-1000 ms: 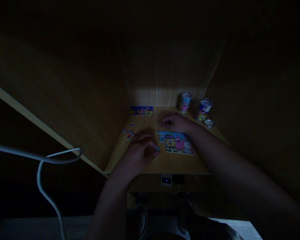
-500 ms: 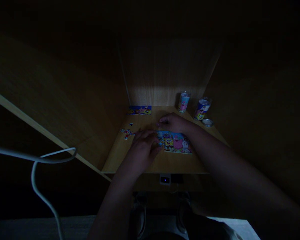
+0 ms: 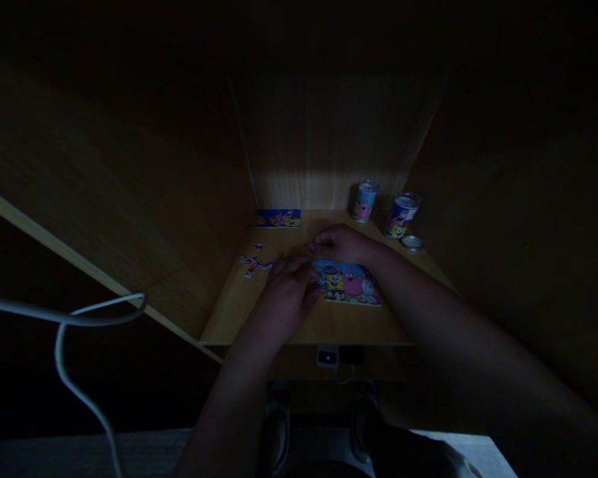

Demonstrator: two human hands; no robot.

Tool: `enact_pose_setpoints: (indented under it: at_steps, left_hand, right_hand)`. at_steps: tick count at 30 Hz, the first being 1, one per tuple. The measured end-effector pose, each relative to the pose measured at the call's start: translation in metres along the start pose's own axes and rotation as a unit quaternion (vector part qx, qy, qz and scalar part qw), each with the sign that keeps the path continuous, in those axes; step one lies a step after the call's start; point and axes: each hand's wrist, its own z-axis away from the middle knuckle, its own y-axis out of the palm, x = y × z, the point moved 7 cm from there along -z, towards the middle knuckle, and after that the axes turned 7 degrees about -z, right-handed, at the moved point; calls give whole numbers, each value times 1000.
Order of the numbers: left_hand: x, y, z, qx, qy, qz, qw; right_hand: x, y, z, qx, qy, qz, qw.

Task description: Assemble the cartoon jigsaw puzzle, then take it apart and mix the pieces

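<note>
A partly assembled jigsaw puzzle [image 3: 351, 284] with cartoon figures lies flat on the wooden shelf. At its left edge, my left hand [image 3: 292, 282] has thumb and index finger closed around a small puzzle piece [image 3: 321, 283] against the puzzle. The fingers cover part of that piece and the puzzle's left end. My right hand [image 3: 336, 244] rests just beyond the puzzle's far edge, its fingers curled in, with nothing visible in them. My right wrist and forearm cover the puzzle's upper right corner. Several loose puzzle pieces [image 3: 252, 264] are scattered left of my left hand.
Another puzzle strip [image 3: 278, 218] lies by the back wall. Two cartoon-printed cans, a light blue can [image 3: 364, 202] and a dark blue can [image 3: 401, 218], stand back right beside a round lid [image 3: 412, 243]. A small device [image 3: 327, 357] sits below the shelf; a white cable [image 3: 80, 392] hangs left.
The left thumb and index finger have shifted slightly, and the piece by them now sits closer against the puzzle. My right hand keeps its place. The whole view has drifted a little.
</note>
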Motion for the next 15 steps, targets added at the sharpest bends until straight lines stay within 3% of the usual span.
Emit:
enact_pose_setpoints:
  at_steps: [15]
  left_hand:
    - [-3,1,-1,16,6,-9,1000]
  right_hand:
    - [3,-1,3,7,20,-24,999]
